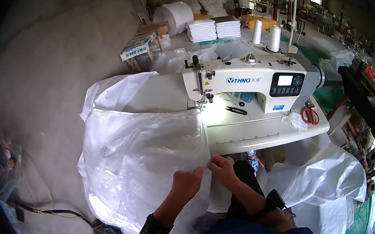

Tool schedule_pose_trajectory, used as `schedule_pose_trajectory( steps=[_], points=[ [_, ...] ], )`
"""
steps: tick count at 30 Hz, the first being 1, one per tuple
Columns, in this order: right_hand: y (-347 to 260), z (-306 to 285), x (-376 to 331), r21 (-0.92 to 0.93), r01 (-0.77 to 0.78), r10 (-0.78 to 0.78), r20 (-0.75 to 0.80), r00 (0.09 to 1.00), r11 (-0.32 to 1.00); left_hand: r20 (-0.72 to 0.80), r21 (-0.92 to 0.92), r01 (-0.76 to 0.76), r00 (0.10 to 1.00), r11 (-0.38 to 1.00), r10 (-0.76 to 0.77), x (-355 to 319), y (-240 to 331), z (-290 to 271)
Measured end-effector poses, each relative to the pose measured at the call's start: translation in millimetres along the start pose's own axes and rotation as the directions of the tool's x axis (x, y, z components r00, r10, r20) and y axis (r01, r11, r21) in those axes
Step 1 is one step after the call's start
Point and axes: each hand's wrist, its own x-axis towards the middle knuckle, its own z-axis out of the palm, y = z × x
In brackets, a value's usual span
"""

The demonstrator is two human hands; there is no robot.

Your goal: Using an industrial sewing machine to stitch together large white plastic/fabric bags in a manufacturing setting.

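A large translucent white plastic sheet (pixel 140 145) drapes over the left end of the sewing table and hangs toward me. Its right edge runs up to the needle area of a white sewing machine (pixel 260 70), where a lamp lights the bed. Below the table's front edge, my left hand (pixel 187 183) is closed on that edge of the sheet. Close beside it, my right hand (pixel 222 170) pinches the same edge, fingertips nearly meeting the left's. Black thread snips (pixel 236 110) lie on the machine bed, out of both hands.
Red-handled scissors (pixel 310 116) and a crumpled white scrap (pixel 296 120) lie at the table's right end. Thread cones (pixel 274 39) stand behind the machine. More white sheeting (pixel 321 171) hangs at the lower right. Folded white stacks (pixel 201 31) and a big white roll (pixel 173 18) sit farther back.
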Motion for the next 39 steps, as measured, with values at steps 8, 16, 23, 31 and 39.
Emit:
schedule_pose_trajectory(
  steps=[8,16,23,31,39],
  points=[
    [-14.1,15.6,25.3,-0.078,-0.123,0.109,-0.167,0.98,0.989,0.046,-0.107,-0.178,0.982,0.978,0.183,5.1,13.4,7.9],
    [-14.6,31.3,20.1,-0.307,0.035,-0.127,-0.284,0.95,0.951,-0.285,-0.54,-0.104,0.956,0.835,-0.066,74.7,-65.6,-1.6],
    [-38.3,16.8,7.2,-0.815,0.039,-0.126,-0.042,0.991,0.578,-0.249,-0.234,-0.26,0.947,0.937,0.201,121.3,-72.9,53.9],
    [-32.7,22.4,23.3,-0.927,0.126,-0.178,0.065,0.982,0.354,-0.155,-0.066,0.35,0.922,0.935,-0.356,40.8,-150.6,27.9],
    [-53.4,13.0,76.8,-0.921,0.113,-0.121,0.072,0.99,0.373,-0.12,-0.004,0.491,0.865,0.871,-0.488,38.9,-211.0,23.9]
  ],
)
